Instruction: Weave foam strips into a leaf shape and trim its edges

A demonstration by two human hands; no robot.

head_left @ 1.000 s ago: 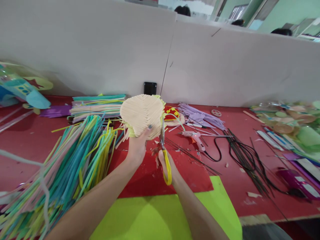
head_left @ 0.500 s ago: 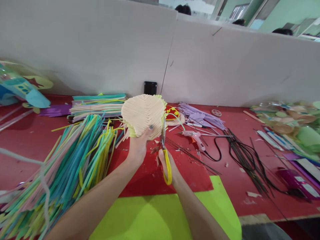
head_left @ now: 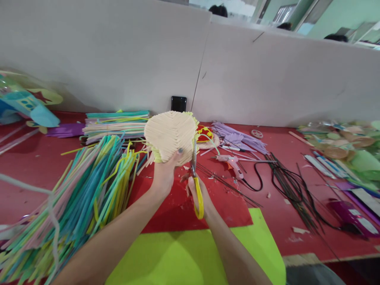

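My left hand grips the lower edge of a cream heart-shaped piece built from rows of fuzzy pipe cleaners, with pale yellow-green ends along its rim. Its thumb lies on the front; the other fingers are hidden behind. My right hand is closed round the yellow handles of a pair of scissors. The blades point up along the right edge of the heart, and I cannot tell how far apart they are. Below both hands lies a red sheet over a yellow-green sheet.
Colourful pipe cleaners fill the left, with a stacked bundle behind. Purple pipe cleaners, a pink glue gun and dark wire stems lie to the right. A black phone leans on the white partition.
Almost nothing differs. Both hands, the heart and the scissors keep practically the same place, with only a very slight shift of the view.
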